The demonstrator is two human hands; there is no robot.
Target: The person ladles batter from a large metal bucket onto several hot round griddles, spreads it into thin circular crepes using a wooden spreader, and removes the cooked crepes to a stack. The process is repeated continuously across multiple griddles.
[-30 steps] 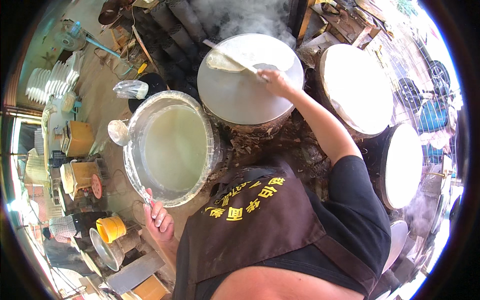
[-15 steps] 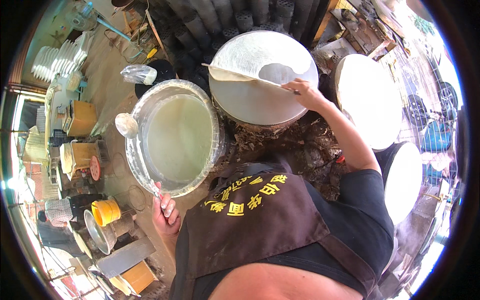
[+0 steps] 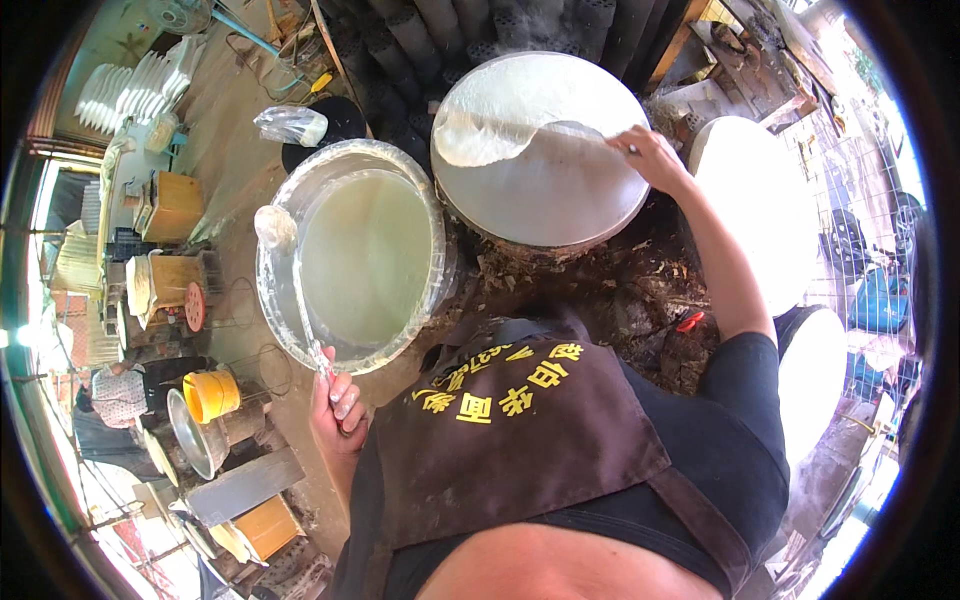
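My left hand [image 3: 340,405] is closed round the handle of a ladle [image 3: 275,228], whose batter-coated bowl hangs over the left rim of a wide tub [image 3: 436,250]. Pale, milky batter [image 3: 365,260] fills much of that tub. Over the broad round cooking surface [image 3: 580,205] ahead, my right hand [image 3: 652,162] grips one end of a thin stick [image 3: 632,149]. The stick reaches leftward across the surface, blurred along its length. A thin white sheet of dough [image 3: 480,140] lies around the far left part, its near edge ragged and folded.
Dark perforated cylinders [image 3: 435,35] stand behind the cooking surface. Large white round panels [image 3: 750,210] lean at the right. A clear plastic bag [image 3: 290,126] is beyond the tub; a yellow bucket [image 3: 211,396], a metal basin [image 3: 195,435] and another person [image 3: 118,395] are at left.
My right hand and the stick have moved farther away and right. The sheet's near edge, earlier draped along the stick, now lies curled at left. The ladle bowl has shifted slightly over the tub rim.
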